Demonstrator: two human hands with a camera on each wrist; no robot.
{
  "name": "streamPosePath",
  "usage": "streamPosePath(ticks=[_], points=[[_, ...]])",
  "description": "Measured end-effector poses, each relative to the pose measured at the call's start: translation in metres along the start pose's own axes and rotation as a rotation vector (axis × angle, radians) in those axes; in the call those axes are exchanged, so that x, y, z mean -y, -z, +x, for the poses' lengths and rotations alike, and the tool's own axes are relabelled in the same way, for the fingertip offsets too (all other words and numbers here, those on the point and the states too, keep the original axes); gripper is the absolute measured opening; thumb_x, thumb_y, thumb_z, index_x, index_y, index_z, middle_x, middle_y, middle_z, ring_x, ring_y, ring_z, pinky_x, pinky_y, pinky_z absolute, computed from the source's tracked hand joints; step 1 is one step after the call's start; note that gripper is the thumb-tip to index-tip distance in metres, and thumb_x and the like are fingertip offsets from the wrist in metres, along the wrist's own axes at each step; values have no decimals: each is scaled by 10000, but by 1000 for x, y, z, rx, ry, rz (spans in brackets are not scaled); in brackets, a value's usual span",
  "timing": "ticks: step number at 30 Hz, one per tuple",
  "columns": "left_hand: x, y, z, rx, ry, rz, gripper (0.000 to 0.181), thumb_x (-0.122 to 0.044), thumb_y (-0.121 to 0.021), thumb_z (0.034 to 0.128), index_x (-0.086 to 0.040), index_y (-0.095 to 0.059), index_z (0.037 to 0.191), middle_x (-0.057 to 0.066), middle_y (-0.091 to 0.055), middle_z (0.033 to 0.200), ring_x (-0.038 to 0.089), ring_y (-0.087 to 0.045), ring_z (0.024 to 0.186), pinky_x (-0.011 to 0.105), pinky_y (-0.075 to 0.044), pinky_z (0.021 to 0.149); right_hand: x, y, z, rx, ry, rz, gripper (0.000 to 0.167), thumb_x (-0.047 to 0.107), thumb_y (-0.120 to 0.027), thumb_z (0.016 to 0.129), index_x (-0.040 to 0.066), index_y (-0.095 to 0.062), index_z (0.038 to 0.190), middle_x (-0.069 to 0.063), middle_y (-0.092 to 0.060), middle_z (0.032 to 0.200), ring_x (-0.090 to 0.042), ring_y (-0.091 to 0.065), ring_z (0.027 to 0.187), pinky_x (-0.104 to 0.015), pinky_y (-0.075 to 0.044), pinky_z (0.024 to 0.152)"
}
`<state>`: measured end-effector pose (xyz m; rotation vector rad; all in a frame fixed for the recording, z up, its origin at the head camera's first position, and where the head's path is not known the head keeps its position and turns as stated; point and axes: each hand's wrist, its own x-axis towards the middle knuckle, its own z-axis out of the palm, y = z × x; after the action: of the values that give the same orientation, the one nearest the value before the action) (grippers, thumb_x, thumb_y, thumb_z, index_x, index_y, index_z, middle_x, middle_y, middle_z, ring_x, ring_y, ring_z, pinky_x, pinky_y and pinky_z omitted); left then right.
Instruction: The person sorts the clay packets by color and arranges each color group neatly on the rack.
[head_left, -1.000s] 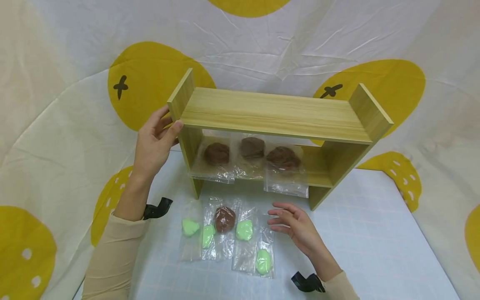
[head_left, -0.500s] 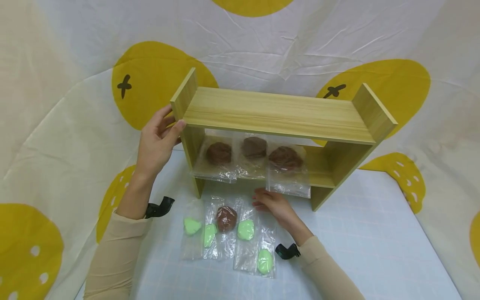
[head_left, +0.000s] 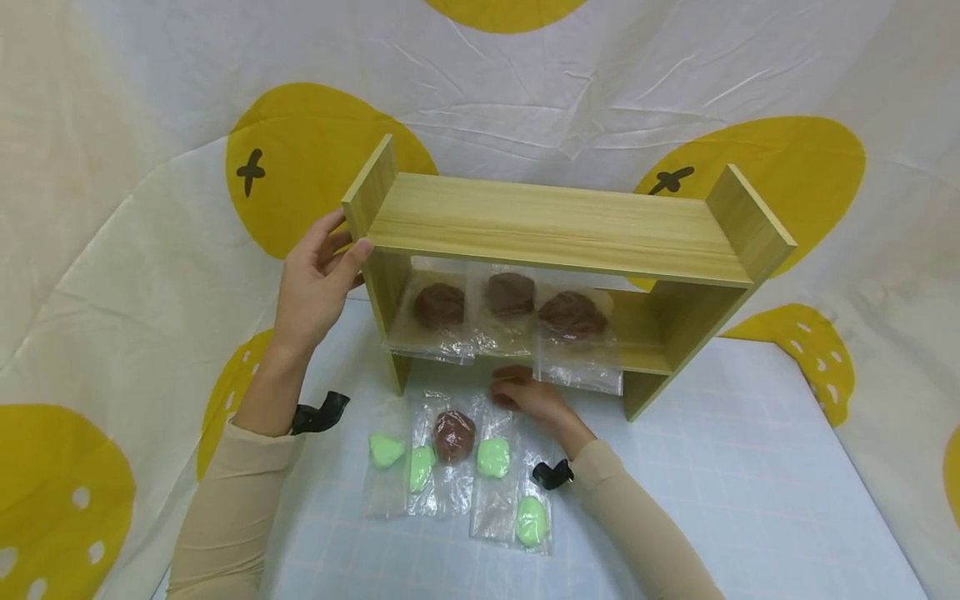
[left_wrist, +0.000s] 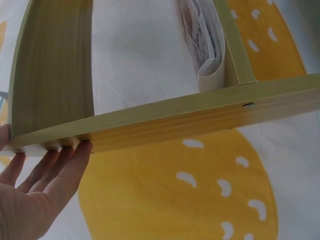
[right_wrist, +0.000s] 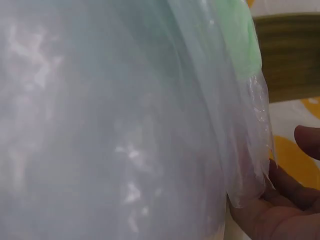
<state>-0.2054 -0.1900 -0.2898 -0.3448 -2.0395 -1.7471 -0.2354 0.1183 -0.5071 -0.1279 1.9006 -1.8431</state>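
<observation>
Leftward since the earlier frame, the person's right hand [head_left: 531, 400] has shifted to the far ends of flat, clear plastic bags [head_left: 492, 508] of pale green and brown lumps on the pale blue cloth [head_left: 750, 483]; its thumb stands apart from bent fingers, contact unclear. With fingers spread, the left hand [head_left: 311, 292] touches the side of the light-wood shelf [head_left: 555, 225].
</observation>
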Motion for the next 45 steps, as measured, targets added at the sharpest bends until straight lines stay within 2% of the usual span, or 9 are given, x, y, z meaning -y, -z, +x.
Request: streamPosePath(ticks=[5, 12, 19, 26, 32, 37, 39, 42, 45], points=[[0, 0, 1, 2, 9, 7, 488, -183, -680, 972, -224, -551, 1441, 128, -615, 1329, 308, -654, 1114, 330, -584, 824, 1, -2, 4, 20, 5, -71, 435, 46, -647, 945, -115, -510, 1325, -229, -654, 1101, -271, -657, 969, -368, -549, 906], [0, 0, 1, 5, 10, 0, 487, -183, -682, 970, -218, -554, 1439, 140, -619, 1316, 328, -652, 1109, 313, -585, 816, 2, -6, 5, 71, 58, -316, 411, 54, -718, 889, -60, -602, 1266, -143, -684, 999, -223, -656, 828, -339, -582, 740], [0, 1, 2, 2, 10, -3, 484, -184, -685, 969, -215, -559, 1435, 149, -621, 1308, 344, -653, 1094, 291, -586, 798, 9, -8, -1, 68, 55, -310, 438, 52, -742, 868, -92, -595, 1255, -149, -630, 1006, -214, -638, 858, -322, -580, 783], [0, 0, 2, 3, 0, 2, 482, -174, -679, 973, -209, -556, 1438, 149, -619, 1317, 353, -651, 1100, 299, -586, 804, 6, -5, -2, 110, 57, -379, 164, 146, -723, 912, -4, -727, 977, -59, -685, 885, -177, -632, 805, -318, -557, 757], [0, 0, 2, 7, -6, -3, 481, -169, -678, 973, -206, -557, 1437, 152, -617, 1317, 345, -653, 1099, 292, -586, 798, 12, -11, -9, 124, 97, -395, 179, 201, -611, 988, 86, -695, 1098, -47, -670, 1057, -223, -630, 988, -384, -542, 864], [1, 0, 3, 7, -11, -3, 480, -167, -678, 973, -211, -559, 1435, 149, -619, 1315, 329, -658, 1095, 295, -586, 799, 23, -18, -18, 158, 157, -356, 191, 170, -529, 1034, 57, -642, 1140, -75, -642, 1124, -249, -606, 1074, -413, -522, 912], [1, 1, 3, 6, -11, -2, 479, -170, -680, 972, -213, -560, 1434, 147, -620, 1315, 325, -659, 1096, 295, -587, 797, 27, -20, -21, 176, 169, -322, 199, 172, -508, 1050, 36, -616, 1147, -71, -648, 1101, -225, -620, 1045, -382, -532, 894], [1, 1, 2, 4, -12, -3, 481, -169, -682, 970, -211, -561, 1434, 149, -620, 1316, 316, -660, 1096, 293, -587, 795, 32, -21, -26, 190, 159, -281, 221, 215, -482, 1071, 41, -587, 1158, -32, -602, 914, -138, -576, 774, -276, -509, 689], [2, 1, 2, 3, -9, -4, 485, -166, -684, 969, -208, -559, 1435, 151, -618, 1319, 301, -662, 1095, 290, -586, 796, 33, -21, -30, 191, 121, -240, 250, 263, -459, 1082, 58, -549, 1192, -38, -552, 872, -118, -466, 641, -228, -426, 585]])
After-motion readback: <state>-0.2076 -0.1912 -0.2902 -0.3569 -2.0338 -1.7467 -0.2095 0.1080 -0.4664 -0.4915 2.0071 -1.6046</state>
